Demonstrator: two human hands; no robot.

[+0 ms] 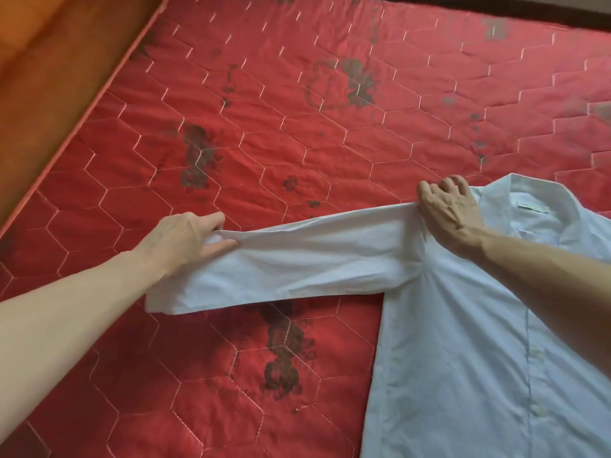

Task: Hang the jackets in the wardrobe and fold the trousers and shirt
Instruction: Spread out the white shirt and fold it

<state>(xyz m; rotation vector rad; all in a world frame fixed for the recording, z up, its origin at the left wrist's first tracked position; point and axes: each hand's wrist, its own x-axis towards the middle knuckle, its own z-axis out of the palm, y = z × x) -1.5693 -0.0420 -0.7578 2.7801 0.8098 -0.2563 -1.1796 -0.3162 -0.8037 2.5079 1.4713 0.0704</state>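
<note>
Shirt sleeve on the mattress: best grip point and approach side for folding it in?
Pinch the sleeve near its cuff end, from the outer side, where the left hand already grips it. The sleeve lies stretched straight out from the shirt, and the right hand pins the shoulder, so the free end probably swings over most cleanly.

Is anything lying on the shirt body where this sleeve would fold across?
Nothing visible: the white button-up shirt lies bare on the red quilted mattress; only the right hand presses its shoulder.
</note>
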